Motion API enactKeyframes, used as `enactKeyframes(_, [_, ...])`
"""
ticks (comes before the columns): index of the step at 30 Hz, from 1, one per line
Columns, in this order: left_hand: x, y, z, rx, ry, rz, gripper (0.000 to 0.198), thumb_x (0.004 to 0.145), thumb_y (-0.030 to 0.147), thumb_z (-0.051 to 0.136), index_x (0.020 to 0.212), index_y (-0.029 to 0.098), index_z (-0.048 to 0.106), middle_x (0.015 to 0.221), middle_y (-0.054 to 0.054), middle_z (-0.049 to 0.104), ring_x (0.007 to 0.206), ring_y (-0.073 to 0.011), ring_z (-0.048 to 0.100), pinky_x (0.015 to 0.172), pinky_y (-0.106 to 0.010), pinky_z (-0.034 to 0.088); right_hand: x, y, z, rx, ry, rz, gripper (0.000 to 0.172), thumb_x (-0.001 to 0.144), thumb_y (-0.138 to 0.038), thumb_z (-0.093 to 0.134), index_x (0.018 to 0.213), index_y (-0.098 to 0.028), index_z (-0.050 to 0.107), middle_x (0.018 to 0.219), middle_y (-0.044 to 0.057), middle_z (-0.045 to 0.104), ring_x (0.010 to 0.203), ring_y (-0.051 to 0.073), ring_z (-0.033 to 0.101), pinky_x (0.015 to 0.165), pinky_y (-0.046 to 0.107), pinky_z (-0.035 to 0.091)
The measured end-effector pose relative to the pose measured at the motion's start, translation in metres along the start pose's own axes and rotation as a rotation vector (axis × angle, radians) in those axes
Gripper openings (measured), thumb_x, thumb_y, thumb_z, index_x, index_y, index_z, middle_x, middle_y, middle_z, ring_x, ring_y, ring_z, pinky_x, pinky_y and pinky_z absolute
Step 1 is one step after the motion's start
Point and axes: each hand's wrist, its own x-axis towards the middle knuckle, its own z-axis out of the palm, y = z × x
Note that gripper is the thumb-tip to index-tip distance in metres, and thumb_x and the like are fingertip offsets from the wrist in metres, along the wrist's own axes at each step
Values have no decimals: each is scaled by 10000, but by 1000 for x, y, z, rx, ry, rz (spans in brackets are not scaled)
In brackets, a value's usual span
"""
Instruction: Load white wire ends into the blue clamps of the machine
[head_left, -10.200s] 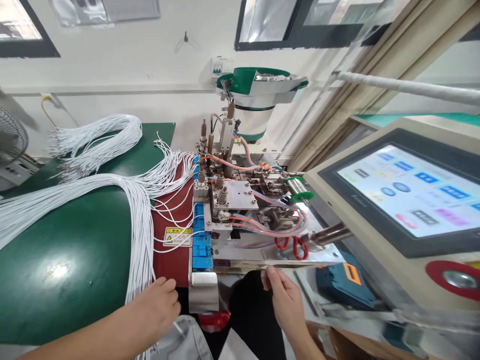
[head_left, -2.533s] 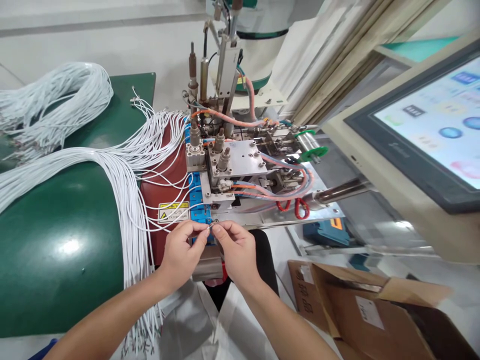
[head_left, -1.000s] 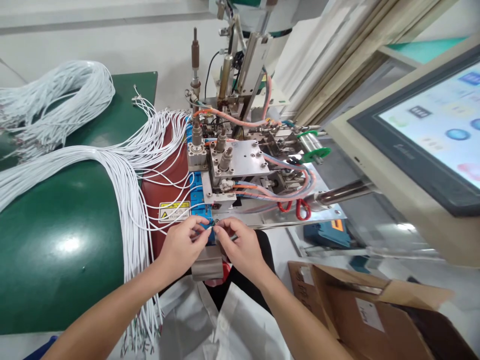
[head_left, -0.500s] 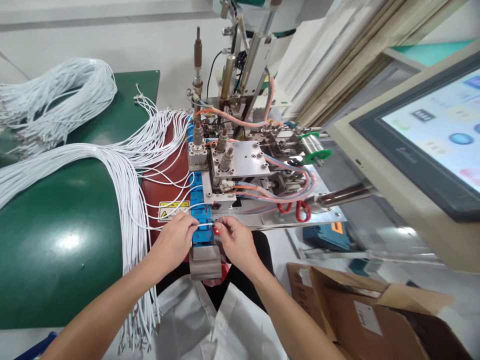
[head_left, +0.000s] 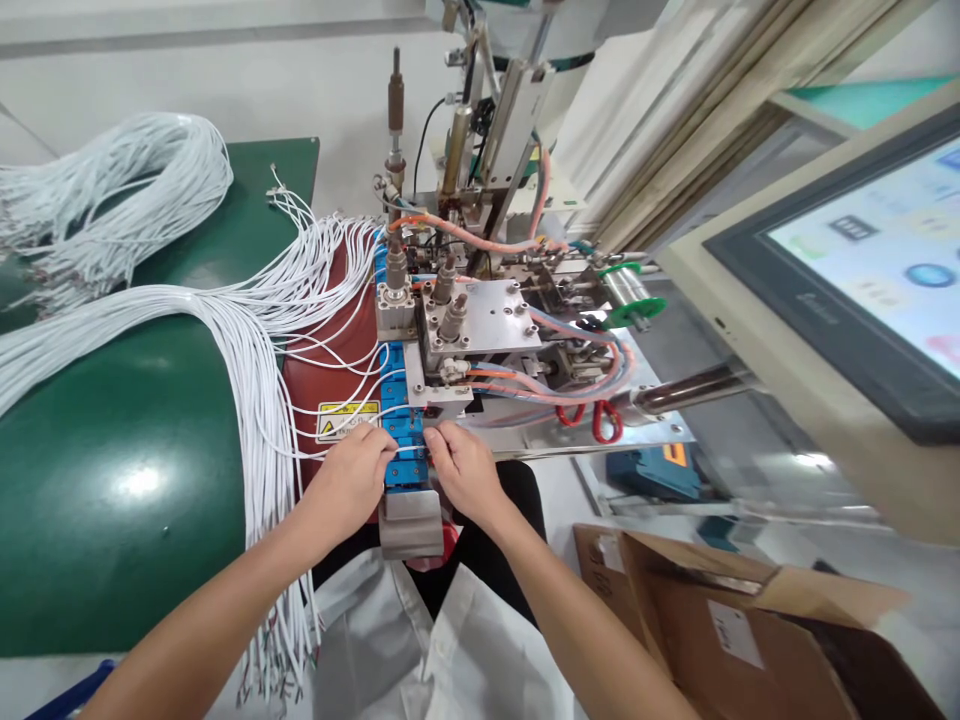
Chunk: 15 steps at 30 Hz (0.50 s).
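My left hand (head_left: 355, 476) pinches a white cable (head_left: 409, 449) just left of the row of blue clamp blocks (head_left: 406, 472). The cable lies across one of these blocks. On the other side, my right hand (head_left: 463, 468) is closed at the cable's end, thumb and fingers together; the tip is hidden by the fingers. Other white cables run from the blocks further up the row to a large bundle (head_left: 225, 330) on the left. A grey metal cover (head_left: 411, 525) sits at the near end of the row.
A machine with a metal plate (head_left: 491, 318), hoses and a solder-wire spool (head_left: 628, 295) stands beyond my hands. Another cable coil (head_left: 161, 190) lies on the green table mat (head_left: 135, 560). At right are a screen (head_left: 862, 260) and a cardboard box (head_left: 720, 620).
My right hand has shifted slightly up and left, its fingers now closed over the cable end. The red light seen at its fingertips is no longer visible. My left hand stays put.
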Motion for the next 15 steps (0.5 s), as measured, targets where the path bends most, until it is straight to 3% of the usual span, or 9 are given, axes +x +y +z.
enactKeyframes(6, [-3, 6, -1, 146, -10, -8, 174, 840, 128, 411, 829, 167, 580, 795, -57, 572, 756, -180, 560, 710, -307, 454, -5, 6, 21, 207, 113, 140, 345, 870, -377, 315, 561, -222, 311, 491, -60, 335, 466, 112, 368, 478, 221, 289])
enactKeyframes(10, [-4, 5, -3, 318, -11, 65, 223, 833, 109, 417, 867, 182, 625, 780, -60, 613, 757, -204, 559, 732, -346, 440, -5, 8, 15, 269, 112, 184, 348, 850, -404, 374, 564, -206, 381, 502, -57, 384, 497, 109, 397, 508, 223, 307])
enactKeyframes(15, [-9, 7, -21, 319, 96, 114, 256, 848, 142, 421, 1052, 142, 576, 1053, -115, 610, 976, -252, 519, 868, -410, 385, -6, 9, -1, 473, 268, 228, 343, 849, -442, 387, 644, -183, 478, 555, -39, 443, 534, 112, 431, 536, 230, 345])
